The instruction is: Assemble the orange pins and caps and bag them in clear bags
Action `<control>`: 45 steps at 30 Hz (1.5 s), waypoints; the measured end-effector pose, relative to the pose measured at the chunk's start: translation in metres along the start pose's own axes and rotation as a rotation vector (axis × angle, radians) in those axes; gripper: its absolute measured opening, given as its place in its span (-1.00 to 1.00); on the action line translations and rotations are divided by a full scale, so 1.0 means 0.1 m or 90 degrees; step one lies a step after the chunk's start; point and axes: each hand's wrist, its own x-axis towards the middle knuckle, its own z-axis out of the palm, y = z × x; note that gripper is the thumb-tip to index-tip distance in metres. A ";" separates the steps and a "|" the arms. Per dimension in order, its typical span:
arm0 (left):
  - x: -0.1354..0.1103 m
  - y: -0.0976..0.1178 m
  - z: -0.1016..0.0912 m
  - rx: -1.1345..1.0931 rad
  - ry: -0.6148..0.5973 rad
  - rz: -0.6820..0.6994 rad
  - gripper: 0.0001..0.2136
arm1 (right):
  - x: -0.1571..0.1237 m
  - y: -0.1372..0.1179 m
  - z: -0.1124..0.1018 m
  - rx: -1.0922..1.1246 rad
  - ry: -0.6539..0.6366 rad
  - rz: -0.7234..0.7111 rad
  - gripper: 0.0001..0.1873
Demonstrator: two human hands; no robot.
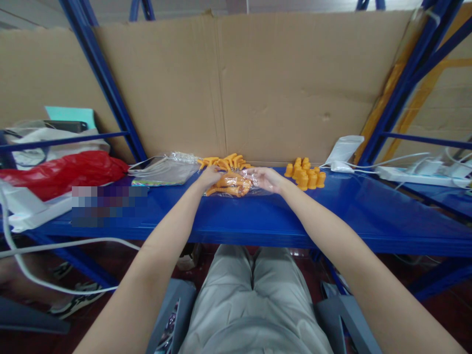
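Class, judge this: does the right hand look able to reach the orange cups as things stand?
Probably yes: the orange cups stand close beside the right hand and nothing appears to block them, though that hand is at the clear plastic bag.

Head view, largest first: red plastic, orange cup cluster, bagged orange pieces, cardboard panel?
1. Cardboard panel
2. Red plastic
Then, unranked: bagged orange pieces and orange cup cluster look too alike in size.

Orange plastic pieces (231, 182) in clear film (262, 190): shapes blurred. Bare left hand (209, 176): fingertips indistinct. Red plastic bag (70, 169): cut by left edge.
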 end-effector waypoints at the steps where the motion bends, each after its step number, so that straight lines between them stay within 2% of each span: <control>1: 0.01 -0.01 0.00 0.019 0.002 0.001 -0.83 | 0.00 -0.01 0.00 0.000 0.009 0.002 -0.64; 6: 0.07 -0.06 -0.02 0.129 0.009 0.003 -0.78 | -0.01 -0.08 -0.02 -0.068 0.112 -0.002 -0.63; 10: 0.12 -0.10 0.00 0.160 0.000 0.002 -0.76 | 0.00 -0.07 -0.10 -0.160 0.191 -0.014 -0.67; 16: 0.13 -0.13 0.01 0.178 0.003 0.010 -0.77 | -0.01 -0.02 -0.18 -0.261 0.097 0.085 -0.77; 19: 0.12 -0.14 0.01 0.167 0.007 0.008 -0.76 | -0.03 -0.02 -0.19 -0.282 0.080 0.095 -0.78; 24: 0.13 -0.15 0.02 0.138 0.010 0.006 -0.79 | -0.04 0.01 -0.17 -0.302 0.006 0.126 -0.81; 27: 0.13 -0.15 0.02 0.131 0.009 0.010 -0.82 | -0.03 0.03 -0.11 -0.306 0.033 0.150 -0.74; 32: 0.12 -0.11 0.01 0.141 0.005 0.011 -0.84 | -0.05 -0.01 0.01 -0.223 0.052 0.158 -0.71; 38: 0.11 -0.09 0.01 0.141 0.015 0.027 -0.79 | -0.05 -0.02 0.04 -0.177 0.072 0.158 -0.77; 42: 0.11 -0.10 0.01 0.135 0.004 0.024 -0.81 | -0.04 0.01 0.02 -0.206 0.092 0.156 -0.77; 45: 0.11 -0.12 0.02 0.140 0.005 0.019 -0.83 | -0.03 0.03 -0.01 -0.245 0.056 0.156 -0.72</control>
